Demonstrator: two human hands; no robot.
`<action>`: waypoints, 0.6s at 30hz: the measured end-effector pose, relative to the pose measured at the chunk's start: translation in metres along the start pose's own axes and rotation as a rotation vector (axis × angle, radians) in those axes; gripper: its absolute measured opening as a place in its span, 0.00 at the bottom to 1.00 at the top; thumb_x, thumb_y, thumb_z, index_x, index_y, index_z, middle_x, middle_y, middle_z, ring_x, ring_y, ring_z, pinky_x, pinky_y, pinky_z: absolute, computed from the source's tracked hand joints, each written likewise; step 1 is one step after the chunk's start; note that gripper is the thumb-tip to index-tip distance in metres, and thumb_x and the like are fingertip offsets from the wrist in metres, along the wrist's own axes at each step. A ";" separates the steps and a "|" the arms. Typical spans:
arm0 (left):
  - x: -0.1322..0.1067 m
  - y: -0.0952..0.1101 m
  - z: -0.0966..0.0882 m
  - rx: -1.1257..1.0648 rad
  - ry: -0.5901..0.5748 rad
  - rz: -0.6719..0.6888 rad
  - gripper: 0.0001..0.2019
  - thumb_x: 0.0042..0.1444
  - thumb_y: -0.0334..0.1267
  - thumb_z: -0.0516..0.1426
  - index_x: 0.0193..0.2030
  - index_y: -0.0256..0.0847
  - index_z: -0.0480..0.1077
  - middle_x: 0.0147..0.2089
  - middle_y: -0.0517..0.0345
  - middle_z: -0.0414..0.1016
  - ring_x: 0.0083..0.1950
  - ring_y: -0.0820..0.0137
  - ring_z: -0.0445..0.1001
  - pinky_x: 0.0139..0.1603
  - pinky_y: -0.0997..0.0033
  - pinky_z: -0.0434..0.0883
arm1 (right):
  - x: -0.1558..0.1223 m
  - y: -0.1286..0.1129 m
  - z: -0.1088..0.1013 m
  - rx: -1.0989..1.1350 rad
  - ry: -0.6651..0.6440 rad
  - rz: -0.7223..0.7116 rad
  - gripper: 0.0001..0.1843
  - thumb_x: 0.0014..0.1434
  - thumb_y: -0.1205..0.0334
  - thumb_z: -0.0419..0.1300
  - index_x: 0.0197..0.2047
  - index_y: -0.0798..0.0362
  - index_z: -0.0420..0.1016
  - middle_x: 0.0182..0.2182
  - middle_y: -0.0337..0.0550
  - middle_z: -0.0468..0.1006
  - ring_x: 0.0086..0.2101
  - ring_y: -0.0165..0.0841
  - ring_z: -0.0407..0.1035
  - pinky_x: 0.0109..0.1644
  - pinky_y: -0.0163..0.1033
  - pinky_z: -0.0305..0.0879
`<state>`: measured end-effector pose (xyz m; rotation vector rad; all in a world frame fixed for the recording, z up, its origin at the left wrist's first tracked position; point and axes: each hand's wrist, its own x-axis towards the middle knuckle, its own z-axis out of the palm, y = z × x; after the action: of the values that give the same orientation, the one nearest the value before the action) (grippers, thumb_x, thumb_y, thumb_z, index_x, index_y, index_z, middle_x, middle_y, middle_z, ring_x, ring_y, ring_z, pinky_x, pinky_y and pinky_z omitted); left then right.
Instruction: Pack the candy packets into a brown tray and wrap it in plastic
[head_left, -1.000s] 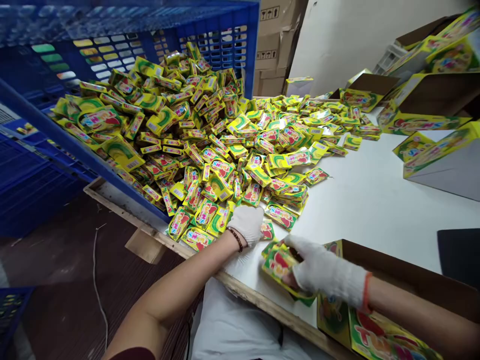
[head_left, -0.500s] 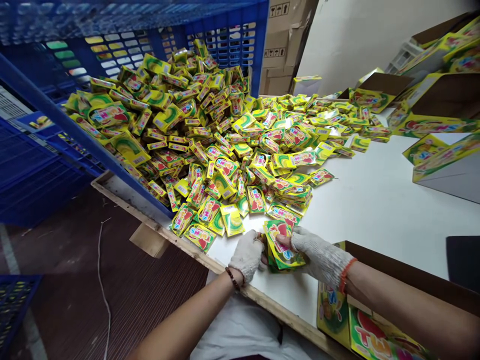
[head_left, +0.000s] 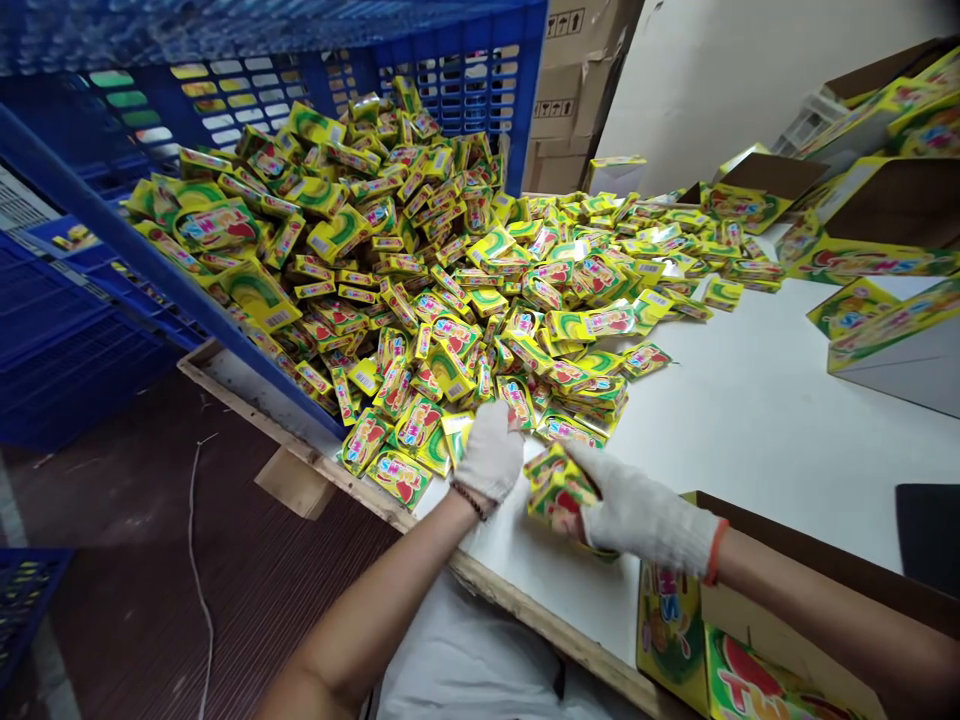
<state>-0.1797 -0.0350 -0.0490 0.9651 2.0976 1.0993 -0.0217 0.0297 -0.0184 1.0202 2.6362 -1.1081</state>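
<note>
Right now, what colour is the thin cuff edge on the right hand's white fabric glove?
Orange. The thin cuff edge shows best in the head view.

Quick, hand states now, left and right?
Left hand: at the near edge of the box pile, fingers partly hidden; can't tell if it grips anything.
Right hand: closed, holding a few small boxes.

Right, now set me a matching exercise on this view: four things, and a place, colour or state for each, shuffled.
1. left hand
2. right hand
3. heaped crate
4. open carton

A. at the picture's lower right
B. bracelet at its wrist
C. blue, with holes in its walls
D. orange cuff, holding packs

Pairs: 1-B, 2-D, 3-C, 4-A
</note>
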 end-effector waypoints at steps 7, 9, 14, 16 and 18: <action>0.035 0.017 0.011 0.591 0.042 0.038 0.36 0.53 0.41 0.66 0.66 0.40 0.57 0.55 0.37 0.70 0.54 0.50 0.76 0.50 0.58 0.70 | -0.012 -0.019 0.027 -0.689 -0.136 -0.223 0.55 0.40 0.61 0.66 0.73 0.56 0.57 0.59 0.66 0.68 0.57 0.61 0.62 0.58 0.62 0.58; 0.030 0.012 0.010 0.601 0.023 0.072 0.30 0.57 0.39 0.62 0.65 0.40 0.58 0.55 0.39 0.72 0.54 0.53 0.75 0.51 0.60 0.70 | -0.014 -0.013 0.028 -0.692 -0.101 -0.163 0.58 0.38 0.61 0.66 0.74 0.55 0.53 0.63 0.67 0.63 0.62 0.65 0.55 0.60 0.68 0.52; 0.008 0.002 -0.010 0.651 -0.127 0.264 0.09 0.62 0.38 0.56 0.49 0.42 0.71 0.49 0.46 0.74 0.53 0.56 0.73 0.52 0.61 0.68 | -0.018 0.001 0.024 -0.445 -0.118 0.080 0.54 0.44 0.64 0.62 0.75 0.57 0.50 0.62 0.65 0.62 0.52 0.53 0.68 0.53 0.53 0.66; -0.001 0.002 -0.016 0.657 -0.199 0.337 0.06 0.62 0.41 0.57 0.40 0.43 0.73 0.45 0.48 0.75 0.51 0.57 0.73 0.50 0.62 0.67 | -0.018 0.002 0.025 -0.369 -0.083 0.118 0.56 0.43 0.66 0.63 0.75 0.56 0.48 0.65 0.65 0.58 0.53 0.52 0.69 0.53 0.51 0.67; -0.010 0.000 -0.015 0.652 -0.246 0.386 0.09 0.64 0.43 0.55 0.36 0.43 0.72 0.42 0.50 0.75 0.48 0.59 0.73 0.49 0.63 0.67 | -0.018 0.005 0.027 -0.291 -0.042 0.145 0.64 0.40 0.67 0.66 0.77 0.56 0.41 0.69 0.67 0.49 0.62 0.57 0.61 0.58 0.53 0.66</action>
<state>-0.1852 -0.0501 -0.0394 1.7684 2.1401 0.4002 -0.0088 0.0050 -0.0350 1.0904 2.5437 -0.6828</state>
